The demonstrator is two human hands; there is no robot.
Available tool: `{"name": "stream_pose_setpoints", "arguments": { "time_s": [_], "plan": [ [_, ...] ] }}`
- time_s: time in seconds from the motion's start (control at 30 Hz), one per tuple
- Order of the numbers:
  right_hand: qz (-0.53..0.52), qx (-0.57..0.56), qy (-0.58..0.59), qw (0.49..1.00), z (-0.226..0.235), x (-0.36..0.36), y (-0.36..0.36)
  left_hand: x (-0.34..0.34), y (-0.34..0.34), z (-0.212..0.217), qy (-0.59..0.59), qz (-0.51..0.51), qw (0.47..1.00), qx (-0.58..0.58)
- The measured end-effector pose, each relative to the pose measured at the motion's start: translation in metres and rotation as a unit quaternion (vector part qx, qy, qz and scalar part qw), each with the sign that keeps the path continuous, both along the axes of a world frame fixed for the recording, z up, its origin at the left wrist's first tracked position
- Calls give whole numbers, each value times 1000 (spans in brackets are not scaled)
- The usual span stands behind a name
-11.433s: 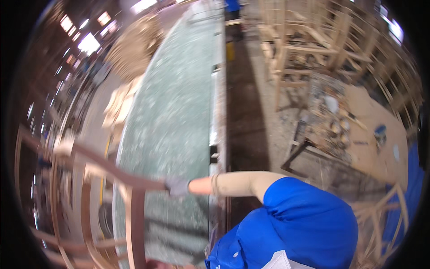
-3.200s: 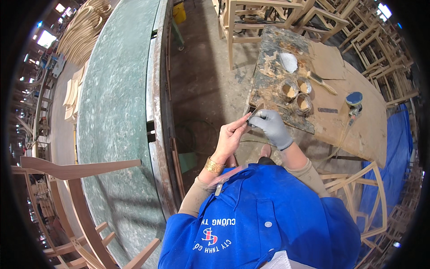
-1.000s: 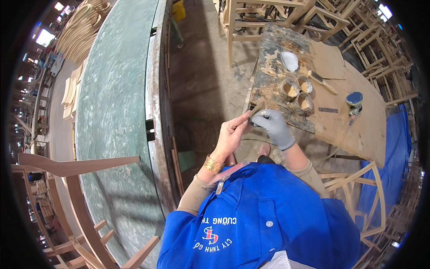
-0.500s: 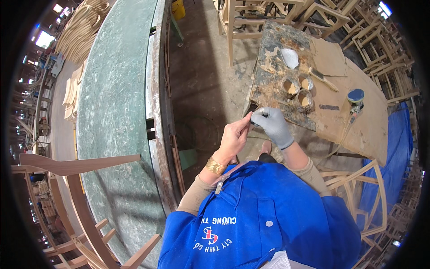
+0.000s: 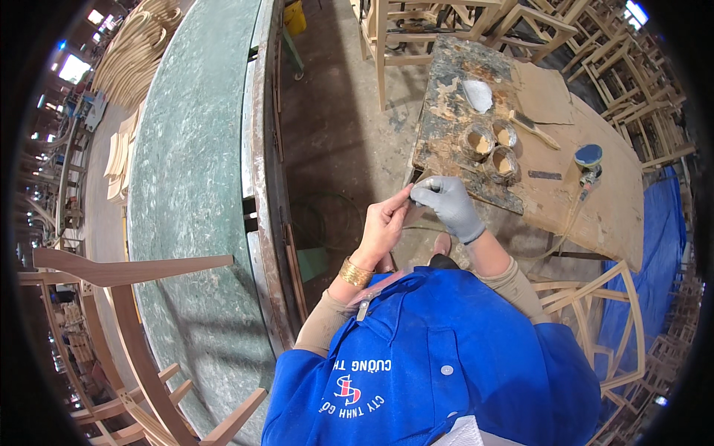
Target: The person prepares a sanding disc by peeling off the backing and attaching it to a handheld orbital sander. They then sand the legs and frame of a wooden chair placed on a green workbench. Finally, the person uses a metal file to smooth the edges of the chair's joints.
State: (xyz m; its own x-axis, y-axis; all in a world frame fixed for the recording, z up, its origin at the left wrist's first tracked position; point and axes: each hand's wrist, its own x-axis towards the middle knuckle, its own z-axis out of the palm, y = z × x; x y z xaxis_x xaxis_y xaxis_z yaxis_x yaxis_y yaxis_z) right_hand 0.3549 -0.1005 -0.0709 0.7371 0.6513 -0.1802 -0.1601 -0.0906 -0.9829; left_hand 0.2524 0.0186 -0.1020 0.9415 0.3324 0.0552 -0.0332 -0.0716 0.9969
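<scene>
My left hand (image 5: 384, 229) is bare, with a gold bracelet (image 5: 356, 273) at the wrist. Its fingers are closed, and their tips meet those of my right hand (image 5: 451, 209), which wears a grey glove. The gloved thumb and forefinger are also pinched together. Whatever sits between the fingertips is too small and too hidden to name. Both hands are held in front of my body, at the near left corner of a stained worktable (image 5: 587, 123). On that table stand several round tins of tan paste (image 5: 477, 140), close beyond the gloved hand.
The worktable also carries a white lump (image 5: 478, 97), a brush (image 5: 535, 130), a dark flat strip (image 5: 544, 175) and a blue-padded sander (image 5: 588, 156) with a hose. At left runs a long green bench (image 5: 193, 134). Wooden chair frames (image 5: 141, 357) stand around, and a blue sheet (image 5: 664, 230) hangs at right.
Both hands have shifted slightly to the left, fingertips still together. The gloved fingers have changed their bend a little. Nothing on the worktable has been moved.
</scene>
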Motion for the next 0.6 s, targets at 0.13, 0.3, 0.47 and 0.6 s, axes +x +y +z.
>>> {"name": "stream_pose_setpoints", "arguments": {
  "time_s": [0.13,0.3,0.47,0.6],
  "plan": [
    [14,-11,-42,999,-6,2,-1,-2,1,8,25,-26,993,112],
    [30,-67,-58,996,-29,4,-10,1,-2,11,-19,-5,999,36],
    [-115,-30,-150,982,-4,3,-13,3,4,0,-10,51,985,-165],
    [-108,-55,-188,975,1,24,-23,3,7,3,-4,24,960,-281]
  ]
}}
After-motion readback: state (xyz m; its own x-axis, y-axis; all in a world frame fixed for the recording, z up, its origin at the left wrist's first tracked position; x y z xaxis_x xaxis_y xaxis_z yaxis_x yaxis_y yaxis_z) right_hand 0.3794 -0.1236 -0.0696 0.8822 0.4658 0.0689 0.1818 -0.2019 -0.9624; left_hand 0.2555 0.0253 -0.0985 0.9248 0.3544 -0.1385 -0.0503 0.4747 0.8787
